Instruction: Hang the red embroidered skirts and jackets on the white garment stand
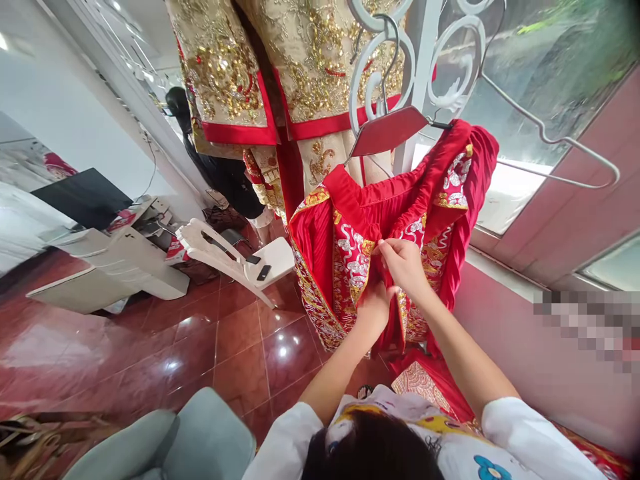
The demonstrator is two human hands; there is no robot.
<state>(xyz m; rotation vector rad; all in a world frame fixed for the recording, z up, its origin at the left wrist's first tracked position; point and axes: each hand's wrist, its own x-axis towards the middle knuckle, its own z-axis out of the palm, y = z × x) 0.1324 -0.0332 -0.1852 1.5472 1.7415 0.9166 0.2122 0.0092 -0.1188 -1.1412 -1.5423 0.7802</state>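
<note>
A red pleated skirt (353, 263) with silver and gold embroidery hangs by its waistband from a hanger with a red centre piece (390, 131). My right hand (404, 263) pinches the cloth at the front, just below the waistband, with thumb and forefinger together. Right below it, my left hand (375, 308) is closed on the skirt's front opening, its fingers partly hidden among the folds. The two hands are close together, and the skirt's embroidered panels spread to both sides of them.
Gold-sequinned cream jackets (320, 67) hang behind on a white scrolled rack (410, 60). A bare wire hanger (545, 137) is at right. A white chair (273, 257) holds two dark phone-like objects. A grey-green armchair (210, 433) stands at lower left. Red cloth (440, 387) lies below.
</note>
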